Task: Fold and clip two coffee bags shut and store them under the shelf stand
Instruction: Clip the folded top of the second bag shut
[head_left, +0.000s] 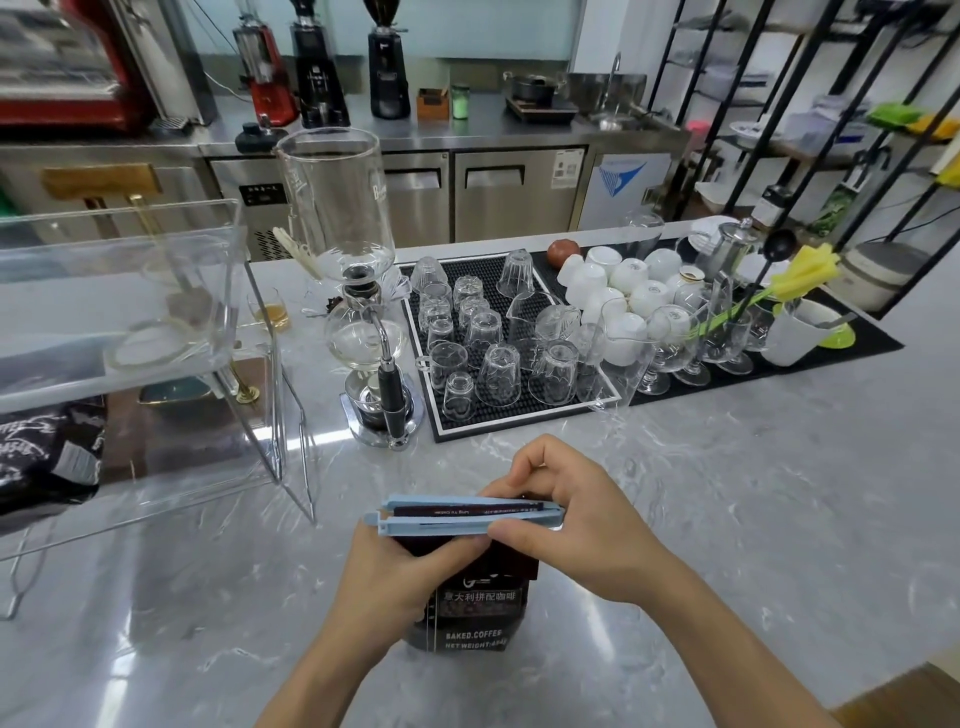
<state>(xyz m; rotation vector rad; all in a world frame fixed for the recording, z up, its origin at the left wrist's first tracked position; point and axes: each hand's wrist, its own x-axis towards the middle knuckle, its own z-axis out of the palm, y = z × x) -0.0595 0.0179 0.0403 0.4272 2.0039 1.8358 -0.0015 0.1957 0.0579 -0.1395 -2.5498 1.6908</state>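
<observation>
Clamping light-blue sealing clip (465, 515) over folded top of dark coffee bag (475, 610), upright on marble counter (727, 519). Right hand (569, 512) fingers pinching clip, squeezing closed. Left hand (400, 577) gripping bag below fold, steadying. Second coffee bag (44, 457) already under acrylic shelf stand (156, 374).

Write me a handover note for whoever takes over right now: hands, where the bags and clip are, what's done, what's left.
Left hand: grips the upper part of the coffee bag standing on the counter.
Right hand: pinches the blue clip at its right end, over the bag's folded top.
Clip sits across the fold; whether it has latched cannot be told.
Second bag already lies under the clear shelf stand at left; its clip is not visible.
Left: make sure the clip is shut, then move this bag under the stand beside the other.
</observation>
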